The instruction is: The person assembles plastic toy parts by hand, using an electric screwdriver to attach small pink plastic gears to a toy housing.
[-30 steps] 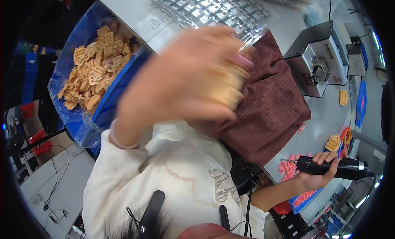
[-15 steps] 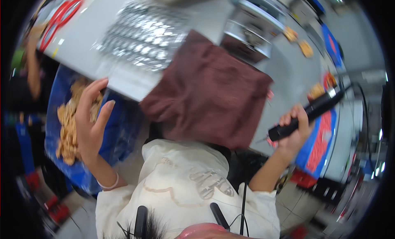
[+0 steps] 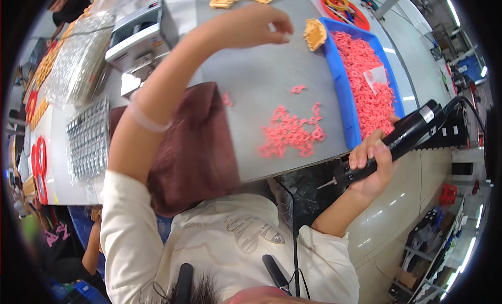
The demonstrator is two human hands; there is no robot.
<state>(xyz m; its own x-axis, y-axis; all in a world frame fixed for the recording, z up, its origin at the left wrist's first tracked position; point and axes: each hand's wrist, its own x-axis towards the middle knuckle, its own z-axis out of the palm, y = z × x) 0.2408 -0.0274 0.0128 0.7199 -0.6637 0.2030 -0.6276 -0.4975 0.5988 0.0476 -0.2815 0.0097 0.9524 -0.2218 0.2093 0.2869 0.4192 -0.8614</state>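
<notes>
My left hand (image 3: 261,26) is stretched over the far part of the grey table, fingers loosely bent and apart, with nothing visible in them. Closest to it is a yellow plastic part (image 3: 315,34) by the blue tray; two more yellow parts (image 3: 225,0) lie beyond. A black corded electric screwdriver (image 3: 400,139) is gripped in my right hand (image 3: 374,165), its thin bit pointing left over my lap. Small pink plastic pieces (image 3: 293,131) are scattered on the table between my hands. Dark brown cloth (image 3: 193,147) drapes over the near edge, partly covered by my left arm.
The blue tray (image 3: 340,84) is full of pink pieces. A grey box-shaped machine (image 3: 144,35) stands left of my arm. Clear plastic packs (image 3: 86,139), red-handled scissors (image 3: 39,163) and a red round tray (image 3: 358,16) are farther out. Other people sit at left.
My view has turned right. My left hand has swung from beside the blue bin at left across to the far right of the table. My right hand still grips the screwdriver.
</notes>
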